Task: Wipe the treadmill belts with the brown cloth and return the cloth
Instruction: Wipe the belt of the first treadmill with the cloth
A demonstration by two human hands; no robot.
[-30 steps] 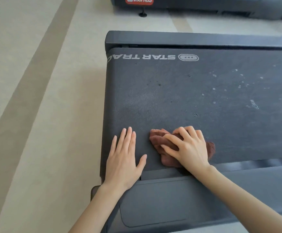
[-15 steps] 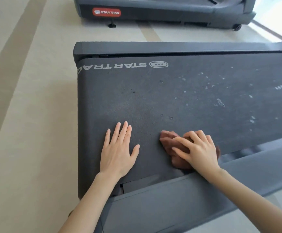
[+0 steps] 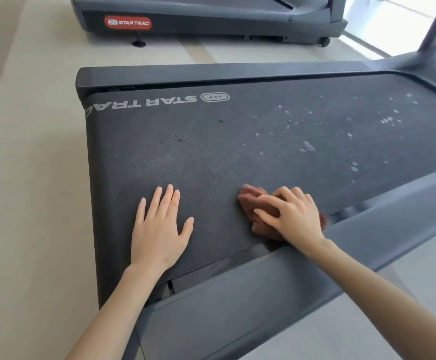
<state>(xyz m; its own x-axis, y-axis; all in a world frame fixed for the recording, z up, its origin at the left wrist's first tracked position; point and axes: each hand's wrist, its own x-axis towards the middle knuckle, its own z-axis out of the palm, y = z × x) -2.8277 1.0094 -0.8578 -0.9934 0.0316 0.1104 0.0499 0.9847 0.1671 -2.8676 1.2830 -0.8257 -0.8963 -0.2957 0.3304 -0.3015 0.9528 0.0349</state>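
Note:
A dark treadmill belt (image 3: 237, 157) with white "STAR TRAC" lettering fills the middle of the view. Pale specks dot its right half. The brown cloth (image 3: 253, 203) lies bunched on the belt near its front edge, and my right hand (image 3: 292, 216) presses down on it with curled fingers. My left hand (image 3: 159, 229) rests flat on the belt to the left of the cloth, fingers spread, holding nothing.
A grey side rail (image 3: 250, 302) runs along the near edge of the belt, another rail (image 3: 211, 71) along the far edge. A second treadmill (image 3: 206, 19) with a red logo stands beyond. Beige floor (image 3: 29, 178) lies to the left. An upright post (image 3: 435, 24) rises at top right.
My right hand and the cloth have slid rightward along the belt, away from my left hand. The camera has swung right, showing more of the speckled belt and the second treadmill.

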